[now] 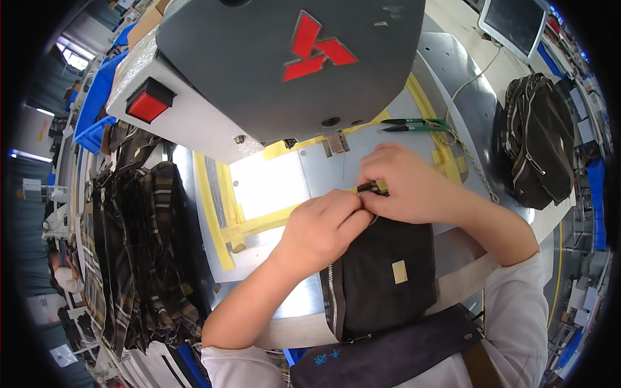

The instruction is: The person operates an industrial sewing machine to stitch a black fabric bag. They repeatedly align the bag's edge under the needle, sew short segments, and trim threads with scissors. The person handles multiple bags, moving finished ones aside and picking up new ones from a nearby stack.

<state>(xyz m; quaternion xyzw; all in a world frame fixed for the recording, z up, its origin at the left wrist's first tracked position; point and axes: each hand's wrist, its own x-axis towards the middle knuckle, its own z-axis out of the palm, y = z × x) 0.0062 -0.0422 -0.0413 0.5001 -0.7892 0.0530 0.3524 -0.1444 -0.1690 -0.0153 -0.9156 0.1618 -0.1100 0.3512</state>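
Wearer's L sleeve (239,368) (bottom L of ctr) & R sleeve (517,317) (lower R) both white, short, ending approx. at elbow. Forearms, L hand (320,229) & R hand (407,184) bare. Dk navy apron-like cloth (394,349) btm ctr, w/ blue marking (326,356) & small round stud (468,336). Brown strap (482,365) alongside.

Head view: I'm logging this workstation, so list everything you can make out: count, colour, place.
Zipped bag: one, black, lower centre
Small piece: one, dark, centre
Worktable: one, metallic grey, centre
Tape strips: several, yellow, worktable
Machine: one, grey and white, top
Switch: one, red, on machine
Snips: one, green and black, right
Other bag: at least one, black, right
Screen: one, white frame, upper right
Plaid cloth: pile, dark brown, left
Bins: several, blue, upper left
Co-worker: one, white top, left
Sleeves: two, white, lower edge
Left hand: one, bare, centre
Right hand: one, bare, holding small piece
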